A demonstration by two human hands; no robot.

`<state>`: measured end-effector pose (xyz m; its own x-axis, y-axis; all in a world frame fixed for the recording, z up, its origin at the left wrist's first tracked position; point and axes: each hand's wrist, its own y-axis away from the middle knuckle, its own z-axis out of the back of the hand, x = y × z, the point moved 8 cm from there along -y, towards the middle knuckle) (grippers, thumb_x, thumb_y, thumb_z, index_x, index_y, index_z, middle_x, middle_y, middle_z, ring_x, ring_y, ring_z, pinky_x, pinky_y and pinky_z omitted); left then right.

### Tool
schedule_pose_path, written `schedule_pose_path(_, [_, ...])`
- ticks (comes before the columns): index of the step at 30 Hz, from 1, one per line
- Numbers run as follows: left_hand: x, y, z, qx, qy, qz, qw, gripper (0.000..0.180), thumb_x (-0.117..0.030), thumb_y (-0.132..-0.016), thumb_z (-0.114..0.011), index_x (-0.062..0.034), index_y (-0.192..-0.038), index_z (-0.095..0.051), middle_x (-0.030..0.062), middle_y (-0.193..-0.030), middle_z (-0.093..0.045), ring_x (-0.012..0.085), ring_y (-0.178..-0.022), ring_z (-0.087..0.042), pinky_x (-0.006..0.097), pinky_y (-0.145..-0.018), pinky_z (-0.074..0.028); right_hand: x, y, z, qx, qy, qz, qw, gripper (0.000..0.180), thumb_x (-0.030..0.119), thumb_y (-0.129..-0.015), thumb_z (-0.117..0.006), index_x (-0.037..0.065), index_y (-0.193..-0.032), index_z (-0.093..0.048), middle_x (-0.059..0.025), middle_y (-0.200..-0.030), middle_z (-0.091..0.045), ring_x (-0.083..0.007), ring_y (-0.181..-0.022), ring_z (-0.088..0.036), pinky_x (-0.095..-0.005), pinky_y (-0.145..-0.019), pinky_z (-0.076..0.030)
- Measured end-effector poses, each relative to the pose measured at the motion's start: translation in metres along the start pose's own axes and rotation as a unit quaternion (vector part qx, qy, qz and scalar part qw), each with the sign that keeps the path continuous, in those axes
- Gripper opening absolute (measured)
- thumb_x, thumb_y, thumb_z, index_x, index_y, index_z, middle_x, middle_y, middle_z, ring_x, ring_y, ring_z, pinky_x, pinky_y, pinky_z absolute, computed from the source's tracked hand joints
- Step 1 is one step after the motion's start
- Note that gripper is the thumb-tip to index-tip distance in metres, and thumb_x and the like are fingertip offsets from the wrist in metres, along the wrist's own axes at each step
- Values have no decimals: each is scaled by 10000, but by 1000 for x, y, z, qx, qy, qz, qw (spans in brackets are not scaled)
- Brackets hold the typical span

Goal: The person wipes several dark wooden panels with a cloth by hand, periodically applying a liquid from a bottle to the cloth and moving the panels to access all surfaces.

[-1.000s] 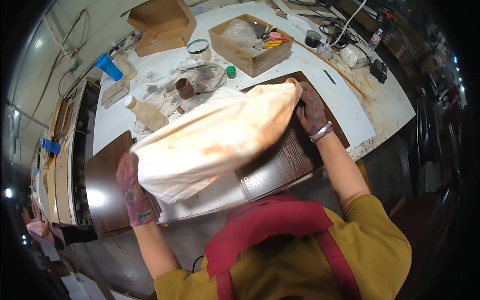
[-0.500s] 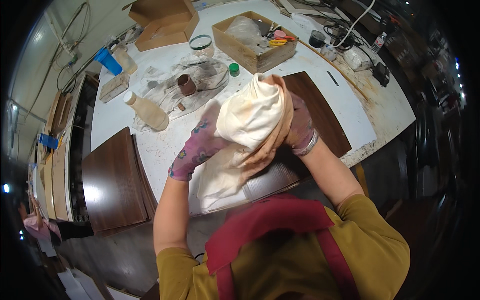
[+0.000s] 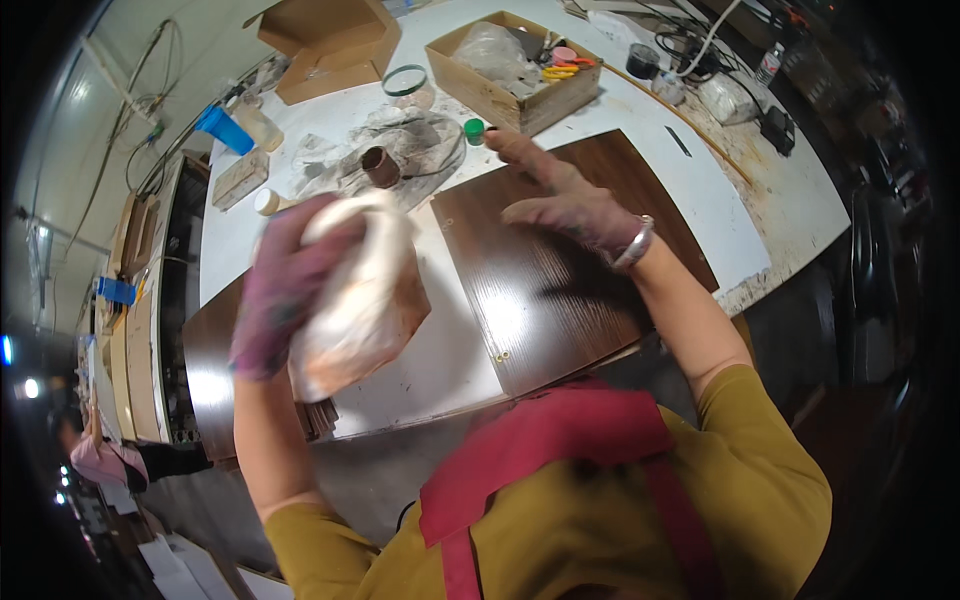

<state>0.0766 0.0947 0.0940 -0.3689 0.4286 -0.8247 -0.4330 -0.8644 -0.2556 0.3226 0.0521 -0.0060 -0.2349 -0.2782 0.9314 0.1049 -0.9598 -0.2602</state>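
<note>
My left hand (image 3: 295,270), in a purple flowered glove and blurred by motion, grips a bunched white cloth (image 3: 365,300) with orange-brown stains. It is raised over the left part of the table. My right hand (image 3: 575,205), gloved too, hangs over a dark brown wood-grain panel (image 3: 600,310) with its fingers apart and nothing in them. The panel shines where light falls on it. Partly behind my left hand and the cloth lies a stack of similar dark panels (image 3: 207,340).
Beyond my hands are a brown cup (image 3: 379,167) on a stained rag (image 3: 430,140), a green-capped jar (image 3: 474,130) and a box of tools (image 3: 525,110). An open cardboard box (image 3: 335,60), a blue cup (image 3: 222,130) and a white-capped bottle (image 3: 268,202) stand farther left. Cables (image 3: 690,50) lie back right.
Both hands held the cloth before. My right hand has let go and spread its fingers; my left hand has carried the cloth leftward, uncovering more of the panel.
</note>
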Motion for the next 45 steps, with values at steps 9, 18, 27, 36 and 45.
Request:
schedule_pose_path(9, [-4,-1,1,66,340,-8,938,462,-262,-749,-759,16,-1090,-615,89,-1013,-665,176,-901,-626,316,-840,-516,-26,-42,-86,165,-181,-38,969,898,364,-849,-722,28,-1519,-227,-182,-1397,-510,-296,-1291,-479,-353,-1089,-370])
schedule_pose_path(18, [151,-14,-26,8,594,-4,804,421,-355,-1024,-431,-6,-1237,-530,104,-1148,-612,179,-1050,-583,323,-966,-452,-90,64,-168,120,-591,-254,757,375,162,-942,-600,-5,-1275,-547,-107,-1240,-619,-193,-1133,-591,-330,-984,-489])
schedule_pose_path(27, [178,94,-67,5,263,149,953,697,-492,-973,-502,-96,-1498,-270,133,-1317,-528,234,-1146,-547,352,-956,-472,-67,35,-156,70,-79,-114,988,609,289,-834,-772,23,-1319,-519,-62,-1095,-620,-136,-1007,-562,-298,-835,-477])
schedule_pose_path(36, [172,92,-29,-153,172,160,960,217,-176,-964,-529,-11,-1084,-603,37,-904,-583,122,-872,-544,277,-790,-458,-105,54,-156,71,-627,-288,720,433,207,-902,-682,17,-1276,-574,-91,-1202,-634,-199,-1117,-597,-339,-1020,-458])
schedule_pose_path(45, [129,79,-100,158,-15,48,986,615,-89,-912,-640,-60,-1468,-379,151,-1446,-462,258,-1351,-415,336,-1096,-364,-109,63,-148,47,-522,-339,782,506,185,-896,-670,30,-1350,-508,-94,-1278,-584,-185,-1183,-553,-335,-1051,-427])
